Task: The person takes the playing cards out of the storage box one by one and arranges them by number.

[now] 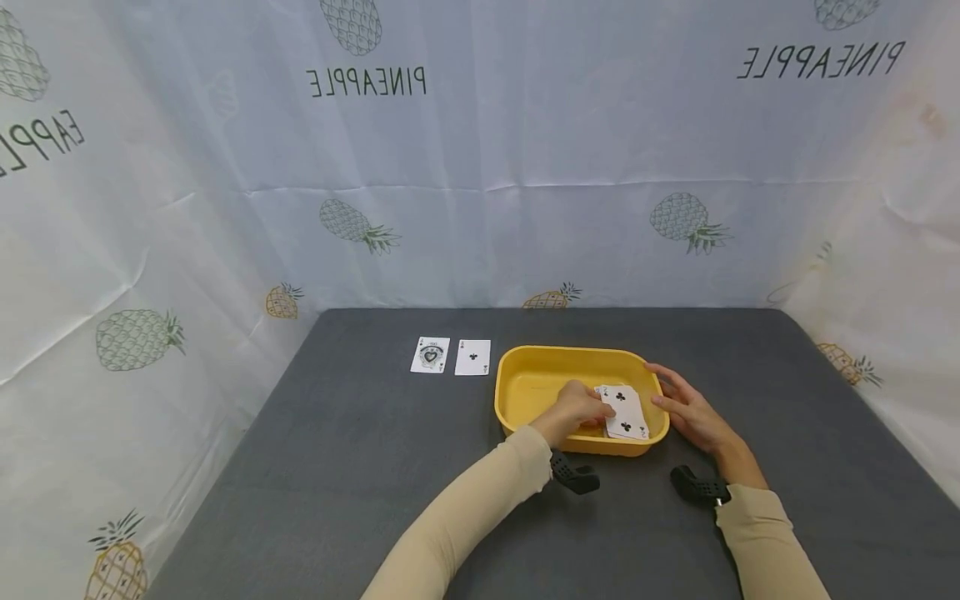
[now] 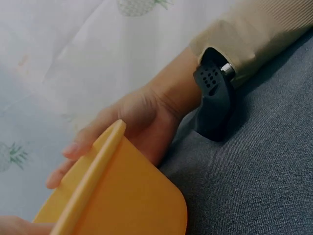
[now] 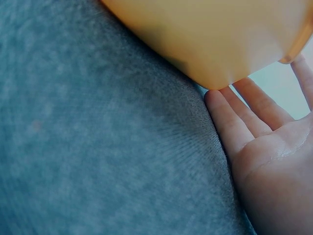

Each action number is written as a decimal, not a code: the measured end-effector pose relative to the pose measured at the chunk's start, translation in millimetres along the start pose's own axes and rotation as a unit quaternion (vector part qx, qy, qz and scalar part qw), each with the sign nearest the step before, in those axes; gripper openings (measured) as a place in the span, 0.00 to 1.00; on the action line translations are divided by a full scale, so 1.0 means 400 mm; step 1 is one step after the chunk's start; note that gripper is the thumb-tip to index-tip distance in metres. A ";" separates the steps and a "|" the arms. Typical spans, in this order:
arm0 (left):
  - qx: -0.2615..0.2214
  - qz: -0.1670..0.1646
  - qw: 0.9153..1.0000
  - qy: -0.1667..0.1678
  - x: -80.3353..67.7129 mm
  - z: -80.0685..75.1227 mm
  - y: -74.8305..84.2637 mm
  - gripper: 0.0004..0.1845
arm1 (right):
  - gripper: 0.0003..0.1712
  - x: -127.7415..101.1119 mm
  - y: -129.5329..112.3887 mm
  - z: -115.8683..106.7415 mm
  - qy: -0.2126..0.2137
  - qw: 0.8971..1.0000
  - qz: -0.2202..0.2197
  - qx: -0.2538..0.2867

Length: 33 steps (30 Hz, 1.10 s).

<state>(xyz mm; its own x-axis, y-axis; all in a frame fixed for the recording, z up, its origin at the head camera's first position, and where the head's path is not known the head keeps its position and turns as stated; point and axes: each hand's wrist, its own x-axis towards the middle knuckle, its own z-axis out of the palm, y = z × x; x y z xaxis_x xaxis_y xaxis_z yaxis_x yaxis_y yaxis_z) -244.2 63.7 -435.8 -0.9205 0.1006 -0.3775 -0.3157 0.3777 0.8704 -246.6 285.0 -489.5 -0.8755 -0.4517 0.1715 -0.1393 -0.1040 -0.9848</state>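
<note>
Near the desk's middle, a yellow tub is steadied by the right hand, flat and relaxed against its right wall. Inside it, a fan of cards is pinched by the left hand, kept face-up so the clubs can be read.

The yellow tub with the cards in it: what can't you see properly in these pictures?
- Head view: cards under the top one are hidden; the left hand pinching them covers part of them.
- Two cards on the table: too small to read surely.
- Left wrist view: the yellow tub wall hides its inside.
- Right wrist view: the right hand is cut off by the edge; tub blurred.
</note>
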 end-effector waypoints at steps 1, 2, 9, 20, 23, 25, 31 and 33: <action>0.000 -0.001 1.000 0.005 0.003 0.003 0.000 0.09 | 0.29 0.000 0.000 0.001 -0.006 1.000 -0.004 0.006; 0.002 -0.002 1.000 0.009 0.005 0.006 -0.001 0.10 | 0.30 0.000 0.000 0.002 -0.011 1.000 -0.006 0.010; 0.005 -0.014 1.000 0.011 0.010 0.013 0.000 0.09 | 0.29 0.002 -0.002 0.010 -0.010 1.000 -0.009 0.008; 0.028 0.021 0.999 0.023 -0.011 -0.005 0.001 0.05 | 0.30 0.004 -0.005 0.009 0.004 1.000 0.004 -0.010; 0.047 0.036 0.998 0.022 -0.014 -0.016 0.002 0.05 | 0.30 0.004 -0.007 0.009 0.006 1.000 0.004 -0.017; 0.058 0.052 0.997 0.020 -0.015 -0.023 0.001 0.06 | 0.30 0.003 -0.007 0.007 0.007 1.000 0.003 -0.016; 0.047 0.070 0.996 0.022 -0.019 -0.039 -0.003 0.10 | 0.30 0.002 -0.003 0.003 0.007 1.000 -0.002 -0.008; 0.039 0.072 0.996 0.022 -0.020 -0.043 -0.003 0.10 | 0.29 0.002 -0.002 0.003 0.008 1.000 -0.002 -0.010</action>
<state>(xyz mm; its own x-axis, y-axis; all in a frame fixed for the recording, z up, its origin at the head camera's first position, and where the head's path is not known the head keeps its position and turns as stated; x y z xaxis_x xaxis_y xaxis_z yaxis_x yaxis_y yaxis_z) -240.4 46.4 -428.4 -0.9646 0.1189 -0.2353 -0.1631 0.4322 0.8869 -246.6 283.6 -488.5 -0.8824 -0.4366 0.1753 -0.1518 -0.0884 -0.9844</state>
